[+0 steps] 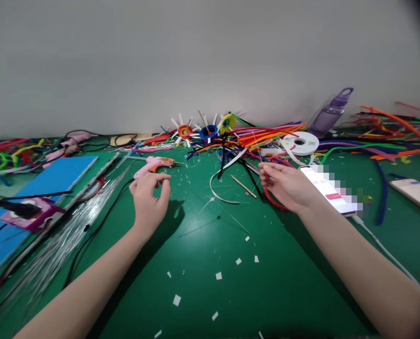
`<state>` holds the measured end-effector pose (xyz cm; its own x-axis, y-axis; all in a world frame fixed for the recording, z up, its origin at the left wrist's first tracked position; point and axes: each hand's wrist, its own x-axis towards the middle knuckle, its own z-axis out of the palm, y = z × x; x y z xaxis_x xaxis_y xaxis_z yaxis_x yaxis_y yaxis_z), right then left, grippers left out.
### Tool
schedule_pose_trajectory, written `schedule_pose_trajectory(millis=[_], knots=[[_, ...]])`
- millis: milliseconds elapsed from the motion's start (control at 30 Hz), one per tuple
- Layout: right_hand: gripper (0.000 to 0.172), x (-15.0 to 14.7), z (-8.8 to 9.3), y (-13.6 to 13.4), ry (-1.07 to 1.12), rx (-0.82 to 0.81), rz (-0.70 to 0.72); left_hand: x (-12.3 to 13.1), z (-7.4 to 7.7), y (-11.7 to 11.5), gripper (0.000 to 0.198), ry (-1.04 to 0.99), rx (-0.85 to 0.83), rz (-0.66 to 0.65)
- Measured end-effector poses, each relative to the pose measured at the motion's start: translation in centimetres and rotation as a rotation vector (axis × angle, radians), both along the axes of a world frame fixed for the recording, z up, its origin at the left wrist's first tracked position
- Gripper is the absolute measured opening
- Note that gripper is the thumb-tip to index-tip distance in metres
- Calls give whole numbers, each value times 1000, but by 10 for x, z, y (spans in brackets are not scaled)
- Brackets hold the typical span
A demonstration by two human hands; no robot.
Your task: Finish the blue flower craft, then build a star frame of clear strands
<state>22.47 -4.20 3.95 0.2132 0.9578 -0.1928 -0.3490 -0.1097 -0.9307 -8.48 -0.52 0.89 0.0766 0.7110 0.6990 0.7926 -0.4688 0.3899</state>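
Note:
My left hand [149,195] is over the green table, fingers curled and apart with nothing visible between them, just in front of a pink glue gun [153,165]. My right hand [283,183] pinches a thin, clear strand [259,153] that rises from its fingertips. Below that hand a red pipe cleaner [275,202] curves on the table. Between the hands lie a curved white strip [215,190], thin clear strands joined at a small centre [212,199] and a wooden stick [244,186].
Pipe cleaners [262,134], a white ribbon spool [299,142] and a purple bottle [328,115] line the back. A lit phone [329,190] lies right; a blue board [59,174] and clear strands [75,226] left. White paper bits [218,276] are scattered in front.

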Motion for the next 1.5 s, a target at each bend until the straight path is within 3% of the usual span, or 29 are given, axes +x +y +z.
schedule_pose_trajectory(millis=[200, 433, 633, 767, 933, 1067, 1267, 1500], knots=[[24, -7, -7, -12, -128, 14, -29, 15, 8, -31, 21, 23, -138, -215], [20, -38, -6, -48, -376, 9, 182, 20, 6, -45, 19, 36, -181, -326], [14, -68, -3, -75, -416, -115, 438, 27, 11, -55, 9, -24, -100, -348], [12, -79, -10, -80, -547, -101, 490, 31, 11, -67, 7, -37, -78, -440], [13, -86, -22, -80, -696, -27, 469, 34, 5, -78, 10, -47, -477, -451], [11, -91, -30, -80, -645, -61, 474, 36, -1, -76, 18, -120, -760, -449], [12, -95, -35, -78, -560, -93, 485, 38, -7, -76, 18, -245, -975, -471], [13, -97, -36, -79, -538, -79, 491, 44, -7, -74, 18, -295, -1043, -469]])
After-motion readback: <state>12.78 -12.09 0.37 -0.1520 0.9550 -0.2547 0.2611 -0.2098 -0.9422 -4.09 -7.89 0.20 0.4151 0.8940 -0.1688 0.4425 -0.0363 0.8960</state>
